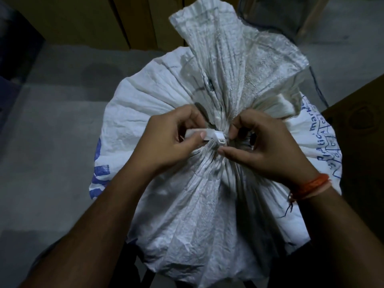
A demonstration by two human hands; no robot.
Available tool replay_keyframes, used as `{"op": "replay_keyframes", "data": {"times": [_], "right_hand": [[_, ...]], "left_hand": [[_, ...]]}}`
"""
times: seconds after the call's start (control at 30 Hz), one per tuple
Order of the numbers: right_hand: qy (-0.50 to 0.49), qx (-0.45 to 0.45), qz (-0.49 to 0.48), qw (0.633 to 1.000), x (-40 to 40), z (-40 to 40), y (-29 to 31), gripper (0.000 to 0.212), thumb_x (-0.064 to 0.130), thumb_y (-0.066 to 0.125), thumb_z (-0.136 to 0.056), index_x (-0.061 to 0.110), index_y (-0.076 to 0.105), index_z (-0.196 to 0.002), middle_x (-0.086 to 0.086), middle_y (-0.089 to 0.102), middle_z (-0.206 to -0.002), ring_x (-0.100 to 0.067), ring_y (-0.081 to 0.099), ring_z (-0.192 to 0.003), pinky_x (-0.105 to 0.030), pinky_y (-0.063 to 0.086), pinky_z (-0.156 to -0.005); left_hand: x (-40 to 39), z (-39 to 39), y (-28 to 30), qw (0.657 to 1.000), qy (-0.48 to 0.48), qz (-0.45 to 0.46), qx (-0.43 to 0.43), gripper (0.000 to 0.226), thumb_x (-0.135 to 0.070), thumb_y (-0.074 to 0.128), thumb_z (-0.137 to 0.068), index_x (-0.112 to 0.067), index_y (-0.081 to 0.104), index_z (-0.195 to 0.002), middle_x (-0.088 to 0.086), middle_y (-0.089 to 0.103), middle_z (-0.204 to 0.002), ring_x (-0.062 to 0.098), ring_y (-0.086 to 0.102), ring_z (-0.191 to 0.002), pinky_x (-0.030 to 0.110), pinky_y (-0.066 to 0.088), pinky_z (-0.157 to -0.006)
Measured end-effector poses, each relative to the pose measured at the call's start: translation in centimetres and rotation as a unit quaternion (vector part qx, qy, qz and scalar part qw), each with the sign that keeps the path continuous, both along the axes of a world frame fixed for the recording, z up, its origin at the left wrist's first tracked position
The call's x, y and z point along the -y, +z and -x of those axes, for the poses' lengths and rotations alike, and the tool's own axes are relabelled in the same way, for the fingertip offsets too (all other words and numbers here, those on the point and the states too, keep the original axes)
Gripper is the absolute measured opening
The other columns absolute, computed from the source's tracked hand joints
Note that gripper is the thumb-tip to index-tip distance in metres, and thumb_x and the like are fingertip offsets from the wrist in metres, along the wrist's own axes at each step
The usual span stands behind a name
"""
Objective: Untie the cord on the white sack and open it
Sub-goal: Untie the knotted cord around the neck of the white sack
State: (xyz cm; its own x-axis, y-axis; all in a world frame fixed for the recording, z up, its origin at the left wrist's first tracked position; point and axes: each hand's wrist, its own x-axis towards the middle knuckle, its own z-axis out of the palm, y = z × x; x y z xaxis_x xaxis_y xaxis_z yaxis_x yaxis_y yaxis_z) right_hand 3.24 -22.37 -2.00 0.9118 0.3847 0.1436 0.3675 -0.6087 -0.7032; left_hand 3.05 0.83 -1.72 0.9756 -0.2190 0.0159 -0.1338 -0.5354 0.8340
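A full white woven sack (187, 204) with blue print stands upright in the middle of the view. Its gathered neck fans out upward above a tight white cord (218, 137) knotted around it. My left hand (172, 140) pinches a flat loose end of the cord between thumb and fingers, just left of the knot. My right hand (264, 146) pinches the knot from the right, thumb below and fingertips on the cord. An orange thread band circles my right wrist. The far side of the cord is hidden behind the neck.
The sack stands on a grey concrete floor (52, 132). Brown cardboard boxes (87, 19) line the back, and another brown box (357, 129) sits close on the right. A thin dark wire (318, 86) trails behind the sack at the upper right.
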Motion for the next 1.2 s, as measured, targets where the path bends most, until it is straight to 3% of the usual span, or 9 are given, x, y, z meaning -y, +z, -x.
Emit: {"op": "replay_keyframes", "data": {"times": [0.13, 0.23, 0.33, 0.43, 0.57, 0.67, 0.8, 0.93, 1.2], "right_hand": [[-0.035, 0.015, -0.015, 0.999, 0.0, 0.3, 0.2, 0.024, 0.029, 0.084, -0.083, 0.017, 0.065, -0.089, 0.004, 0.064, -0.084, -0.011, 0.062, -0.079, -0.027, 0.049, -0.067], [-0.051, 0.011, -0.102, 0.993, 0.3, 0.6, 1.4, 0.009, 0.012, 0.072, -0.090, 0.017, 0.070, -0.097, 0.005, 0.070, -0.093, -0.013, 0.069, -0.087, -0.032, 0.056, -0.073], [-0.018, 0.016, -0.133, 0.991, 0.0, 0.7, 2.5, 0.034, -0.002, 0.064, -0.089, 0.016, 0.073, -0.115, 0.008, 0.074, -0.114, -0.008, 0.069, -0.105, -0.024, 0.054, -0.088], [0.034, 0.023, -0.117, 0.992, -0.7, 0.7, 3.1, 0.047, -0.004, 0.059, -0.088, 0.014, 0.067, -0.131, 0.002, 0.067, -0.137, -0.011, 0.057, -0.136, -0.032, 0.045, -0.113], [0.135, 0.127, 0.051, 0.981, -1.8, -0.9, 4.1, 0.051, 0.006, 0.054, -0.099, 0.017, 0.052, -0.149, 0.000, 0.047, -0.160, -0.017, 0.028, -0.157, -0.044, 0.037, -0.122], [0.199, 0.221, 0.248, 0.922, -2.6, -3.6, 5.2, 0.055, 0.034, 0.039, -0.107, 0.029, 0.029, -0.161, 0.004, 0.020, -0.172, -0.017, 0.005, -0.162, -0.039, 0.017, -0.129], [0.231, 0.233, 0.365, 0.871, -1.8, -7.4, 5.8, 0.060, 0.049, 0.025, -0.109, 0.032, 0.010, -0.164, 0.004, 0.002, -0.174, -0.019, -0.006, -0.161, -0.040, 0.011, -0.127], [0.205, 0.154, 0.394, 0.883, 0.1, -9.5, 3.3, 0.059, 0.051, 0.017, -0.107, 0.036, 0.008, -0.164, 0.007, 0.000, -0.173, -0.016, -0.008, -0.161, -0.041, 0.011, -0.125], [0.034, 0.033, 0.264, 0.963, 2.5, -6.0, -6.5, 0.057, 0.049, 0.015, -0.105, 0.043, 0.018, -0.161, 0.018, 0.006, -0.172, -0.002, -0.001, -0.159, -0.045, 0.022, -0.123]], "left_hand": [[0.7, 0.9, 0.2, 0.998, -0.004, 0.057, -0.002, 0.010, -0.025, 0.081, -0.088, -0.021, 0.074, -0.092, -0.001, 0.075, -0.079, 0.016, 0.072, -0.072, 0.035, 0.059, -0.064], [1.1, 1.5, 0.4, 0.997, -0.005, 0.071, 0.000, 0.008, -0.022, 0.081, -0.088, -0.020, 0.073, -0.090, -0.003, 0.073, -0.078, 0.011, 0.071, -0.072, 0.031, 0.058, -0.065], [1.2, 1.8, 0.3, 0.998, -0.002, 0.062, 0.007, 0.009, -0.022, 0.081, -0.088, -0.022, 0.072, -0.091, -0.005, 0.072, -0.078, 0.010, 0.070, -0.071, 0.027, 0.057, -0.065], [1.4, 1.6, 0.0, 0.998, 0.012, 0.055, 0.016, 0.011, -0.024, 0.080, -0.088, -0.024, 0.070, -0.089, -0.006, 0.070, -0.076, 0.009, 0.066, -0.067, 0.030, 0.056, -0.064], [1.3, 1.5, -0.9, 0.998, 0.032, 0.028, 0.039, 0.014, -0.026, 0.075, -0.089, -0.027, 0.070, -0.101, -0.007, 0.076, -0.086, 0.008, 0.072, -0.079, 0.039, 0.059, -0.070], [1.2, 1.6, -1.2, 0.997, 0.046, 0.007, 0.057, 0.023, -0.028, 0.073, -0.089, -0.030, 0.070, -0.112, -0.009, 0.080, -0.098, 0.008, 0.076, -0.088, 0.035, 0.061, -0.075], [1.2, 1.7, -0.9, 0.997, 0.036, 0.021, 0.066, 0.013, -0.022, 0.077, -0.085, -0.028, 0.071, -0.096, -0.013, 0.076, -0.086, 0.004, 0.072, -0.080, 0.033, 0.058, -0.072], [1.3, 1.6, -1.2, 0.997, 0.016, 0.028, 0.066, 0.007, -0.025, 0.075, -0.088, -0.026, 0.071, -0.093, -0.010, 0.074, -0.082, 0.008, 0.070, -0.077, 0.035, 0.058, -0.070], [2.5, 2.1, -2.9, 0.998, -0.039, 0.000, 0.051, 0.014, -0.022, 0.073, -0.083, -0.028, 0.078, -0.094, -0.015, 0.077, -0.087, -0.001, 0.071, -0.079, 0.018, 0.054, -0.073]]}}
